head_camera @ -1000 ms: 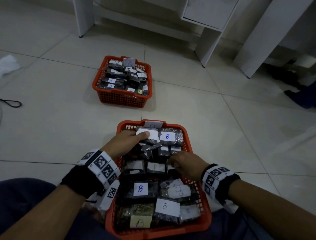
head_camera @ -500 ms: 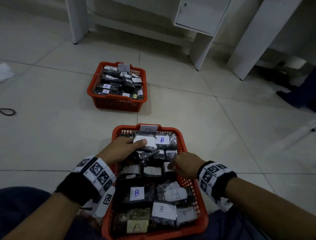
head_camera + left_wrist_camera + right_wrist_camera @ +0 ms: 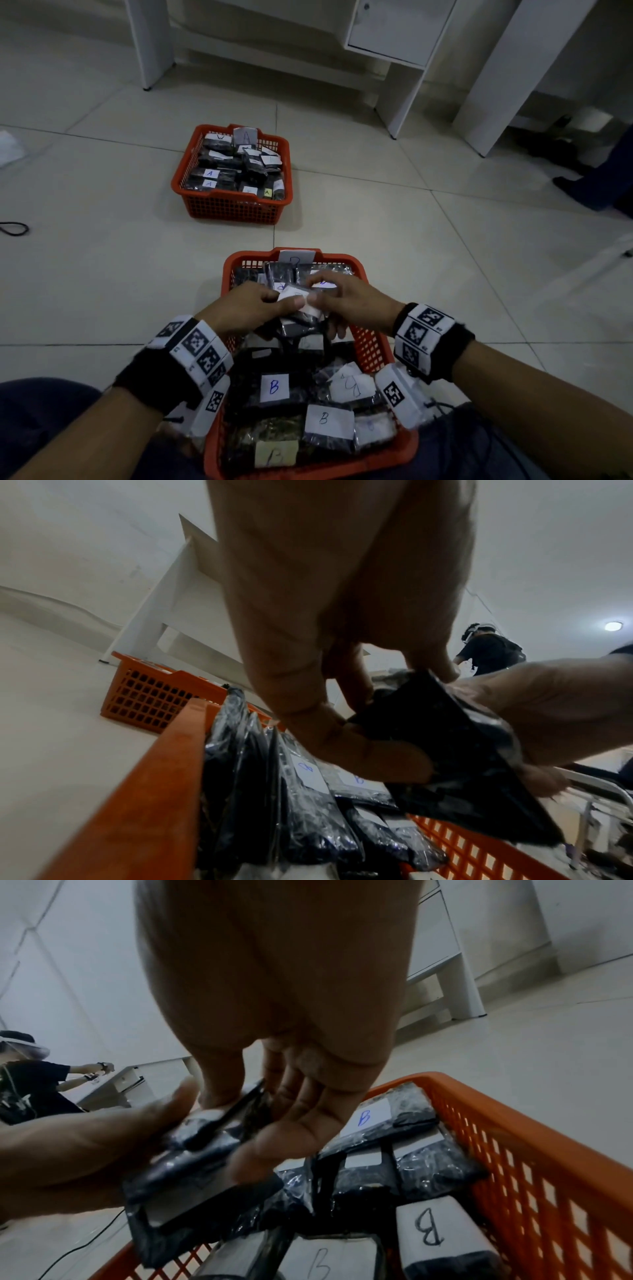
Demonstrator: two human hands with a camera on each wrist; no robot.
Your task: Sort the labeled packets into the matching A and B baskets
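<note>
Crowding hands (image 3: 301,305): B packets (image 3: 274,387); basket wall (image 3: 371,349)

left hand (image 3: 251,308): fingers curled, thumb pinching dark plastic packet (image 3: 301,317) | right hand (image 3: 349,303): meets left, fingers curled on same packet | both forearms extended forward, black wristbands

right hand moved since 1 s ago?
Yes. The right hand went from the near basket's right rim toward its far end and middle, meeting the left hand on a packet.
</note>
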